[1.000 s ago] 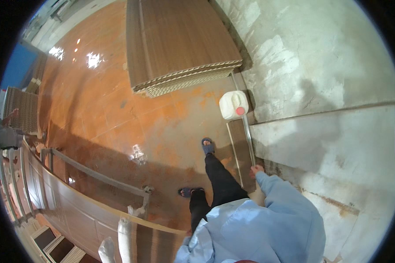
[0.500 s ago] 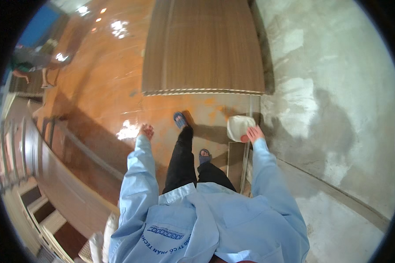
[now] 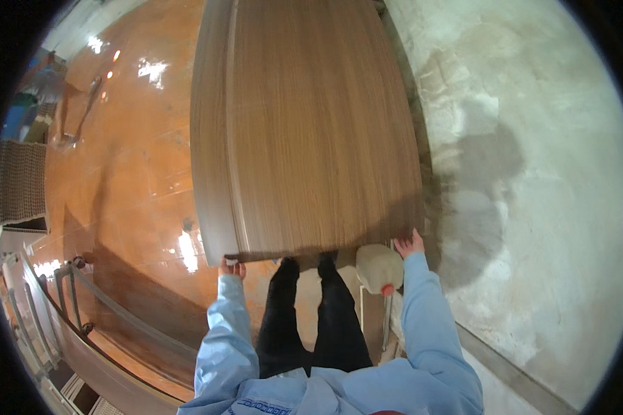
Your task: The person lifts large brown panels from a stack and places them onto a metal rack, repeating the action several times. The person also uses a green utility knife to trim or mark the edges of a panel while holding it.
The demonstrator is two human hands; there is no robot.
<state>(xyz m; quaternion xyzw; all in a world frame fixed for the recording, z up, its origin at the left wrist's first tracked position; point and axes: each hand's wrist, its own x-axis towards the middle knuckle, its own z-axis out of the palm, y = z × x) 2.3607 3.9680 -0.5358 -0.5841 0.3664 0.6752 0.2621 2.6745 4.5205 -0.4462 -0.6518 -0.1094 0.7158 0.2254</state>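
Observation:
A large brown wood-grain panel (image 3: 311, 138), atop what looked like a stack, stretches away in front of me. My left hand (image 3: 232, 268) has its fingers curled at the near left corner. At the near right corner my right hand (image 3: 410, 244) pinches the edge, its fingertips partly hidden. A whitish plastic jug (image 3: 378, 267) with a red cap (image 3: 387, 289) is just left of my right hand, close under the panel's near edge. My feet are mostly hidden beneath that edge.
A curved brown board (image 3: 97, 346) and metal rack tubes (image 3: 66, 290) are at lower left. Shiny orange floor (image 3: 131, 180) lies to the left, pale concrete (image 3: 533, 207) to the right. A person's legs (image 3: 62, 117) show at far left.
I have come closer to the panel, and both hands now hold its near corners. My right hand has left the jug, which now shows its cap toward me.

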